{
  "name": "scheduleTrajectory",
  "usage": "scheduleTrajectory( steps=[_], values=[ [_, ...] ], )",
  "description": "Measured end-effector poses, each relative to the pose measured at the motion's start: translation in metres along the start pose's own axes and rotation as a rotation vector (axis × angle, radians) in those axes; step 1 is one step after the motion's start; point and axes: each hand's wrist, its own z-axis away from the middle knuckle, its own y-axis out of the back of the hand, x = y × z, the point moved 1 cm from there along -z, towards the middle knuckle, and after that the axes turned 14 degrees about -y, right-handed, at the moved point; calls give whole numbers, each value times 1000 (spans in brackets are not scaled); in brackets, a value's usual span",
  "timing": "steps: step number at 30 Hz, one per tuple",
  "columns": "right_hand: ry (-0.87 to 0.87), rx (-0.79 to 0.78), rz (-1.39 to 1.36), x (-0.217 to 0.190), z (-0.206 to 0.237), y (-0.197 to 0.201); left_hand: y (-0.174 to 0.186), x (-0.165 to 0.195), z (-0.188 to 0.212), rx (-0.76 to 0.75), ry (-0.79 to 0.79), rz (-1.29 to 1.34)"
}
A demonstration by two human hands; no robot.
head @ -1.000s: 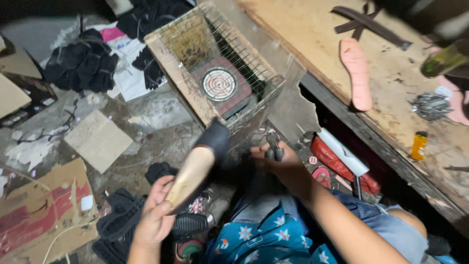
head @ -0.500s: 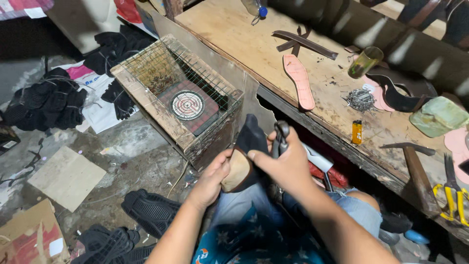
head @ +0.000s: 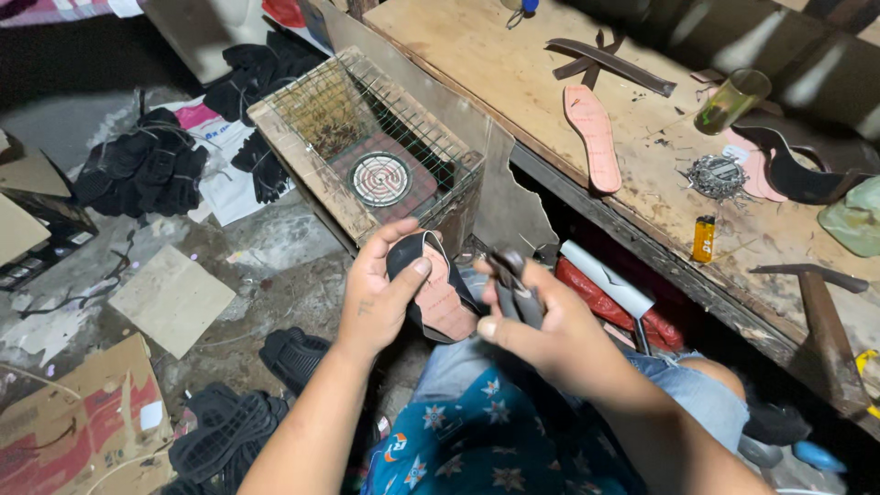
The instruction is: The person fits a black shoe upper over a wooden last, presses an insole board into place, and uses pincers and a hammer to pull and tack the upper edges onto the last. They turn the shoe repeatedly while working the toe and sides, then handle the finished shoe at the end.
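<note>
Lying at the far left on the dirty floor are flattened cardboard pieces (head: 78, 431) and a heap of black shoe parts (head: 142, 170), with more black soles (head: 229, 431) low near the person's left forearm; further right stands a wooden box with a wire-mesh top (head: 367, 151), a round coil heater (head: 380, 179) showing inside it. Just below that box the left hand (head: 380, 293) is closed around a shoe upper on its last (head: 431, 289), thumb pressed on the dark rim, the pinkish sole side facing up. Close beside it, nearly touching, the right hand (head: 541, 330) is clamped on the handles of dark pliers (head: 513, 284), whose nose points at the edge of the shoe; whether the nose actually grips the material cannot be told. Both hands work above the lap, over blue patterned cloth (head: 477, 440). On the right runs a worn workbench (head: 513, 82) carrying 1 pink insole (head: 594, 137), a yellow lighter (head: 703, 238), a pile of small nails (head: 715, 176) and a hammer (head: 825, 321)
</note>
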Motion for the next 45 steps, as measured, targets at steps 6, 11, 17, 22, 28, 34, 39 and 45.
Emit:
scheduleTrajectory(
  steps=[6,11,17,22,28,34,39,45],
  values=[
    [-152,-241,-29,17,-1,2,-19,0,6,-95,-109,-276],
    [-323,-263,-41,21,4,2,-39,11,10,-219,-88,-289],
    [-519,-428,-546,-5,33,19,-30,22,2,-561,-160,-266],
    [-447,-237,-450,18,42,4,-23,15,-4,-647,-31,-133],
    [40,188,-7,55,-16,-10,-53,-9,0,-281,-43,-183],
    [-264,-238,-229,42,-11,40,-51,-11,-6,-394,-22,-164],
    [-81,-182,212,27,8,60,-65,-5,-2,-482,-165,-290],
    [-392,-311,-18,8,40,74,-79,1,5,-609,-205,-318]
  ],
)
